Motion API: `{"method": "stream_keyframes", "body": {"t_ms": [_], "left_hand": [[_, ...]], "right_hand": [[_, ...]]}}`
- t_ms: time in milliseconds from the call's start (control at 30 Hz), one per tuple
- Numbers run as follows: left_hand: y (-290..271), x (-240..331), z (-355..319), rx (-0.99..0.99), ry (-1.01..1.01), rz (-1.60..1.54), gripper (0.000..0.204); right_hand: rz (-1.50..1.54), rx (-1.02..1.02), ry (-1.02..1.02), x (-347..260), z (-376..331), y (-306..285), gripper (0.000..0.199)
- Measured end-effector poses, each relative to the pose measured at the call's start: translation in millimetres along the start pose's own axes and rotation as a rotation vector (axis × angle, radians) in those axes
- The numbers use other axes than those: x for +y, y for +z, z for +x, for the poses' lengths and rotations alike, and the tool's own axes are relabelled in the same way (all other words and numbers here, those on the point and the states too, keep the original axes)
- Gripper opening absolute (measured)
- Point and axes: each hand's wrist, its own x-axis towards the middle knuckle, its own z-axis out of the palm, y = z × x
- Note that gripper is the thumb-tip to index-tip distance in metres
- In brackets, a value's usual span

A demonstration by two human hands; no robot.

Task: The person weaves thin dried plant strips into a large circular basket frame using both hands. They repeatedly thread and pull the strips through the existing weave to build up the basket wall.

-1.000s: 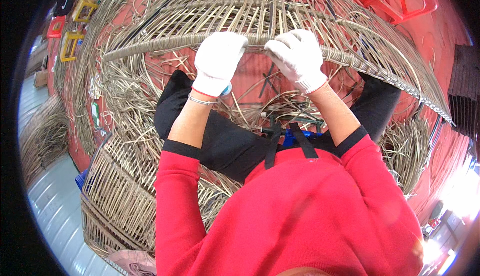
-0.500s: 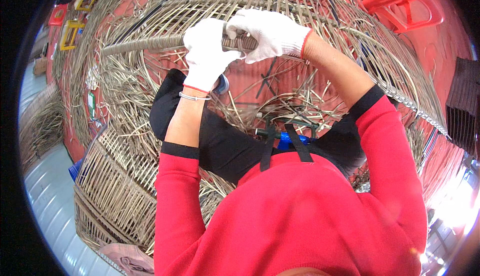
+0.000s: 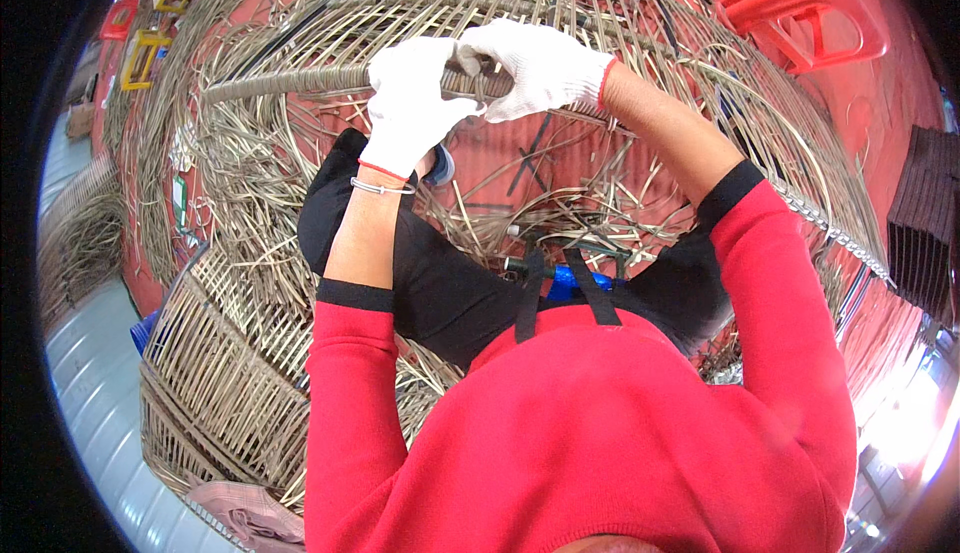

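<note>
Rim (image 3: pixel 300 82), strip-wrapped, spanning beyond the legs (image 3: pixel 440 298) | likely light, stiff yet springy; best held on its wrapped length, not the thin slats (image 3: pixel 345 41) (they look snappable) | left hand (image 3: pixel 408 98) clamped round it; right hand (image 3: pixel 545 68) curled against it, pinching or not unclear | several fingertips hidden; rim's right stretch masked by right hand

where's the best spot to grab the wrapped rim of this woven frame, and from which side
Probably the rim's uncovered stretch just left of the left hand, from the person's side: it's slim and rounded there, while strips spread beyond its far side.
</note>
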Motion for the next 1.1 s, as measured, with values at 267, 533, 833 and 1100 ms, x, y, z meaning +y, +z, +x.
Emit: {"method": "stream_keyframes", "body": {"t_ms": [267,533,833,1100], "left_hand": [[-5,-4,-2,-0.01,0.182,0.002,0.052],[4,2,0,-0.007,0.186,0.06,0.043],[6,6,-1,0.009,0.191,0.065,0.048],[-12,8,8,-0.201,0.158,0.017,0.049]], "right_hand": [[0.272,0.06,0.083,2,-19,-5,0.036],[0.231,0.064,0.066,5,-20,-6,0.031],[-0.015,0.348,0.168,-15,-68,-30,0.034],[-0.358,0.51,0.264,-74,-187,-33,0.024]]}}
